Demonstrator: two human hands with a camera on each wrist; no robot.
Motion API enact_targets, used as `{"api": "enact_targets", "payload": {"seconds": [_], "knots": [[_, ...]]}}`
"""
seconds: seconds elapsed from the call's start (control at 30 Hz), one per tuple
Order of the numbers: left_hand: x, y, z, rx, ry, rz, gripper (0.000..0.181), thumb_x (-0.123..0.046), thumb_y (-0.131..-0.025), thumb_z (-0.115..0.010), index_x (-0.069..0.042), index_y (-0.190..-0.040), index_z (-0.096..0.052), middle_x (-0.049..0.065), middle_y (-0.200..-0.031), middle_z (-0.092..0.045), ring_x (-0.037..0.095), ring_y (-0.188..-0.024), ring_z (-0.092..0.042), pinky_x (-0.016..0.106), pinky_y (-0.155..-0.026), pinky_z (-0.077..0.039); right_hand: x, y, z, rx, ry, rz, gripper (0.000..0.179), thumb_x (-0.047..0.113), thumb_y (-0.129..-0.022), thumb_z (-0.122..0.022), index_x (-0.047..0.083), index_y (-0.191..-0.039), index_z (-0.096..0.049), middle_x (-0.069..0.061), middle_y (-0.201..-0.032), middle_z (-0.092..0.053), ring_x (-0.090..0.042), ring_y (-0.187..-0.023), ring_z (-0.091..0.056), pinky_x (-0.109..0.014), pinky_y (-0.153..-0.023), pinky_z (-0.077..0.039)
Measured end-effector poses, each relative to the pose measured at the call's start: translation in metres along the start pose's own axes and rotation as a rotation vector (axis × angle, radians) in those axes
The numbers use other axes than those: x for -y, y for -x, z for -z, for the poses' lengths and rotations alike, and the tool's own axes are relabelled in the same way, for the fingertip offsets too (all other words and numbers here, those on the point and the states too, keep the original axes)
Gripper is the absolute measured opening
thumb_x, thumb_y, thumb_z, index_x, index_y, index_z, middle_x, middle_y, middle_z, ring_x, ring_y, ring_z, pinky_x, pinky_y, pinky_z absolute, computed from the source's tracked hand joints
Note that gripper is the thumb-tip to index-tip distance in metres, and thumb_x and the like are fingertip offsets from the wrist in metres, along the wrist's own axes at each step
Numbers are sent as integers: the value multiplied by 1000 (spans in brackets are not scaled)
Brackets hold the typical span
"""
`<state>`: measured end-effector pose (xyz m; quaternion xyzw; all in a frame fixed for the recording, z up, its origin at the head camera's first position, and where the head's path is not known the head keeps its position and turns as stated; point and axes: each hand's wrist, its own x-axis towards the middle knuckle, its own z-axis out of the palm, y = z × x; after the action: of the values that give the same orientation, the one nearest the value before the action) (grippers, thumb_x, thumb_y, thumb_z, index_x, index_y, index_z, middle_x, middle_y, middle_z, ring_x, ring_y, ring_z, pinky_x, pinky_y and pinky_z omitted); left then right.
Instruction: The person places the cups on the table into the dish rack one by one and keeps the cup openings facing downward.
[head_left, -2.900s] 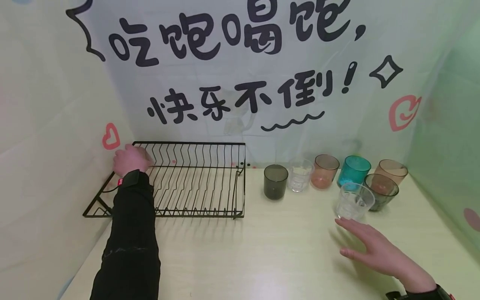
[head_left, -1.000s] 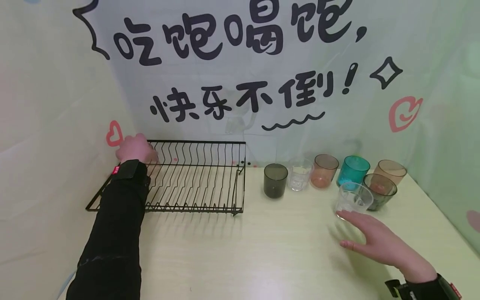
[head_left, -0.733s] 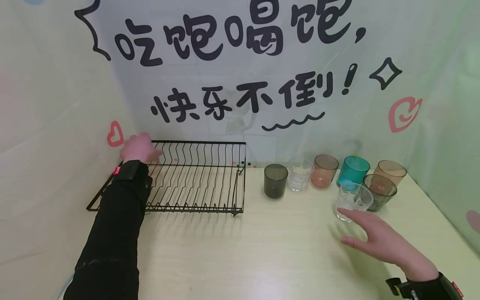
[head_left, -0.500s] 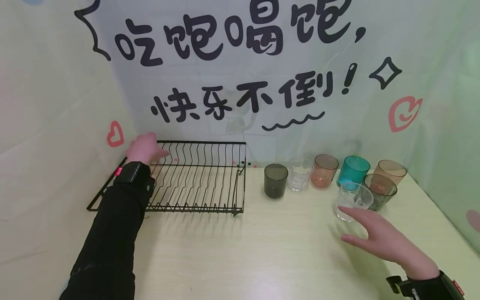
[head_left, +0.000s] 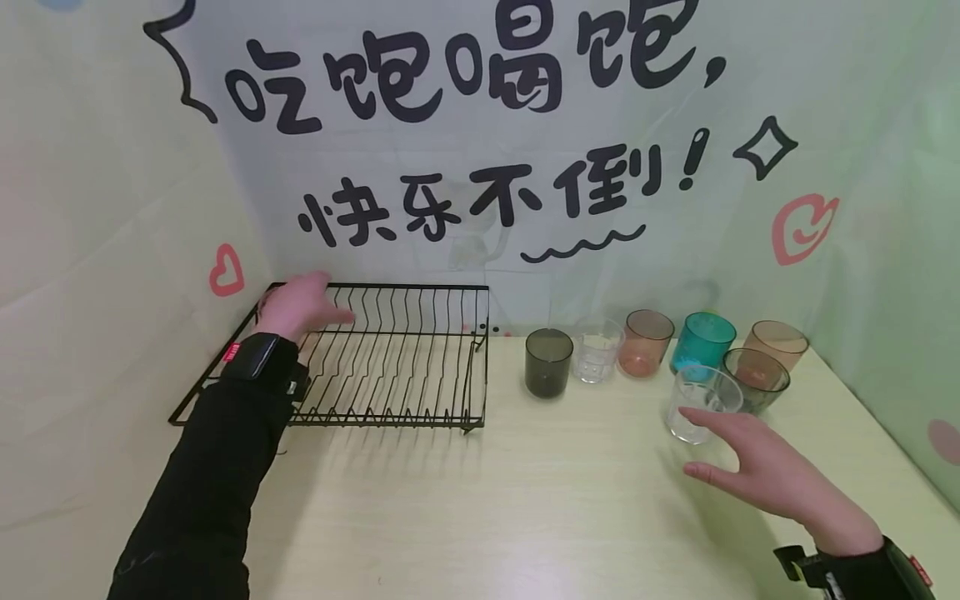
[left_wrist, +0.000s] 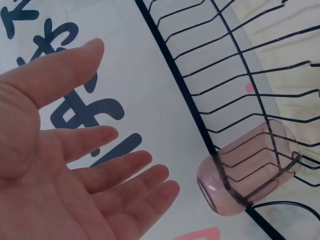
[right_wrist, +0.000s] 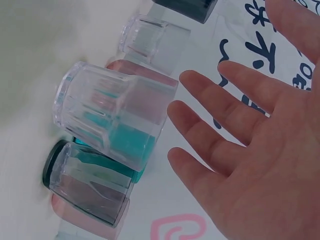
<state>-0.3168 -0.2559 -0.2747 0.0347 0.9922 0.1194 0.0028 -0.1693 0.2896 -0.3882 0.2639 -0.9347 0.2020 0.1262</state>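
Note:
My left hand (head_left: 296, 307) is over the back left corner of a black wire dish rack (head_left: 397, 333). Its fingers are spread and hold nothing. A pink see-through cup (left_wrist: 255, 172) sits on the rack's wires in the left wrist view, apart from my fingertips; in the head view my hand largely hides it. On the right, my right hand (head_left: 780, 471) hovers with thumb and fingers apart beside a clear cup (head_left: 701, 404). The right wrist view shows that clear cup (right_wrist: 115, 112) just beyond the fingertips, with nothing in the palm.
Along the back right stand a dark grey cup (head_left: 548, 364), another clear cup (head_left: 597, 352), a pinkish cup (head_left: 645, 346), a teal cup (head_left: 701, 342), a smoky cup (head_left: 757, 379) and a peach cup (head_left: 780, 337). Cloth walls (head_left: 420, 267) enclose the pale table (head_left: 480, 500).
My left hand has shifted right along the rack's back left corner, and its thumb now sticks out to the right. My right hand has barely moved, rising slightly near the clear cup.

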Motion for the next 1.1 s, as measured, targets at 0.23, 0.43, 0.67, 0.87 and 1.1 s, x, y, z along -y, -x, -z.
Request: {"api": "enact_targets", "payload": {"seconds": [0.23,0.43,0.67,0.87,1.1], "knots": [[-5,5,0,4,33,-55,81,-41,-79,-61,5,-135,-26,29,-134,-33,45,-120,-32,57,-93,-30,0,-3,4,-21,14,8,64,42,-74,-69,13,-127,-48,-6,-117,-55,-29,-105,-49,-49,-86,-37],[-12,12,-1,9,79,-102,84,-41,-79,-62,4,-138,-22,28,-137,-29,44,-124,-28,53,-98,-27,-1,-6,9,-34,22,23,66,41,-72,-70,13,-128,-47,-8,-118,-54,-30,-106,-48,-49,-86,-37],[-22,18,-3,22,68,-125,88,-46,-78,-63,1,-139,-20,26,-139,-28,43,-126,-26,53,-99,-25,-2,-9,16,-57,39,41,68,41,-70,-72,10,-127,-48,-8,-119,-54,-29,-107,-48,-48,-86,-37],[-31,26,-5,48,67,-142,89,-46,-76,-65,0,-139,-22,26,-138,-30,43,-125,-27,54,-98,-27,-5,-13,18,-65,55,33,68,41,-70,-72,9,-124,-49,-8,-117,-55,-28,-104,-49,-46,-85,-38],[-38,28,-11,72,83,-155,92,-49,-75,-65,-1,-140,-21,23,-141,-28,41,-128,-23,53,-101,-24,-8,-16,17,-89,72,-17,67,43,-69,-72,8,-123,-51,-11,-115,-56,-31,-103,-48,-49,-84,-38]]}}
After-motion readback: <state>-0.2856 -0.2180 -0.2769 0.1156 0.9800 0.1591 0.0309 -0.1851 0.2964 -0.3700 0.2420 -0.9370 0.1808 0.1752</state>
